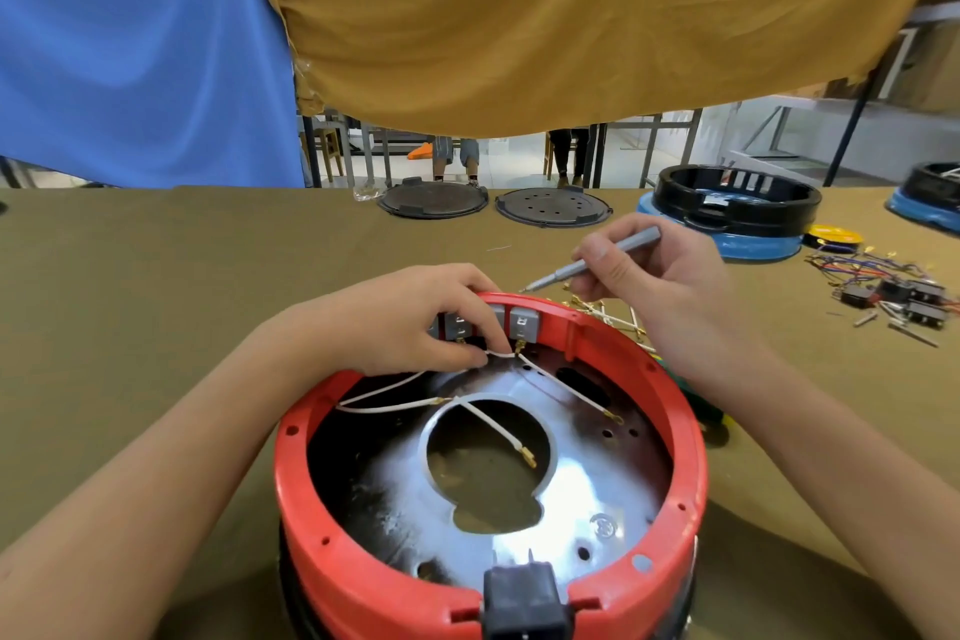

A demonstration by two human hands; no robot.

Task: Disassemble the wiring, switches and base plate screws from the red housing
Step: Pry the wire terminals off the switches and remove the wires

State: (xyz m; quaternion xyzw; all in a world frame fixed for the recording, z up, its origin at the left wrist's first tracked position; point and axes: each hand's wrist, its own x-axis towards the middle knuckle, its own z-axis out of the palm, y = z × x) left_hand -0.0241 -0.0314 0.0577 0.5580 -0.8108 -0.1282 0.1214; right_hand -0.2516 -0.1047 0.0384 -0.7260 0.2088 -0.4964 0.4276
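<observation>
Head view: red housing (pixel 332 509) sits upside-down on the olive-covered table (pixel 156 276), directly below and between both forearms, open side up. Metal base plate (pixel 597 483) visible inside, with a large round cut-out at centre.

Left hand (pixel 410 322) reaches over the far rim; thumb and forefinger pinch a white wire (pixel 498 354) just below the grey switches (pixel 522 322) mounted on the inner wall. The remaining fingers curl over the rim above the switches. Further white wires with brass terminals (pixel 529 456) trail loose across the plate, nearer the wearer than the fingertips.

Right hand (pixel 654 276) hovers beyond the far rim, fingers wrapped around a grey screwdriver (pixel 592 265); its tip points left toward the rim, close to the left hand's knuckles, not touching the housing as far as can be judged.

Black plug socket (pixel 524 598) sits in the near rim. To the right of the right hand: a pile of removed switches and coloured wires (pixel 893 286). Beyond the fingers: two dark round covers (pixel 434 199), a black-and-blue housing (pixel 737 213).
</observation>
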